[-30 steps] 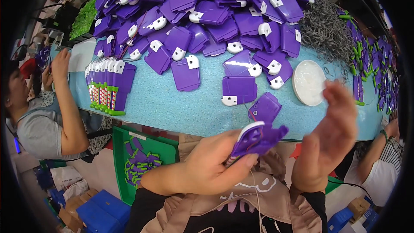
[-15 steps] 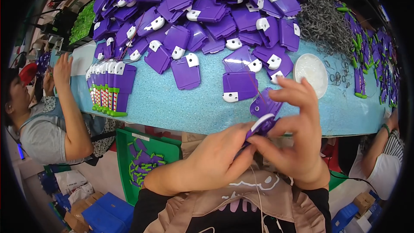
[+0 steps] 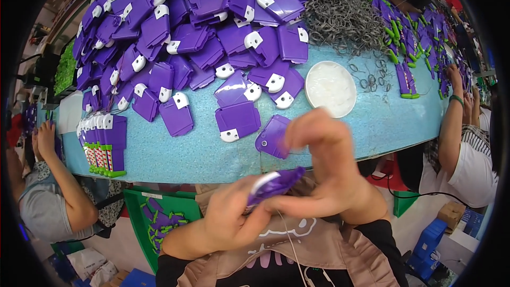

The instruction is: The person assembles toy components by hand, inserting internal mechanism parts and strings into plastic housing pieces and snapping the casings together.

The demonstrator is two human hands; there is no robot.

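Note:
My left hand (image 3: 231, 213) is closed on a purple plastic casing (image 3: 277, 183) with a white edge, held above my apron in front of the table. My right hand (image 3: 337, 172) is beside it, slightly blurred. Its thumb reaches along the lower side of the casing, while its fingers arch up, apart from the thumb and the casing. Beyond those fingers a single purple casing half (image 3: 271, 137) lies on the blue table. Farther off rests a white-cornered purple casing (image 3: 238, 119).
A big heap of purple casings (image 3: 207, 48) covers the far table. Right of it are a white dish (image 3: 330, 89), a pile of dark rings (image 3: 345, 16) and green-and-purple pieces (image 3: 406, 77). Assembled pieces (image 3: 103, 146) stand at left. Below is a green bin (image 3: 137, 223). People sit on both sides.
The view has shifted right. My right hand's fingers have curled over and its thumb has stretched out along the casing. My left hand still grips the casing, now turned flatter.

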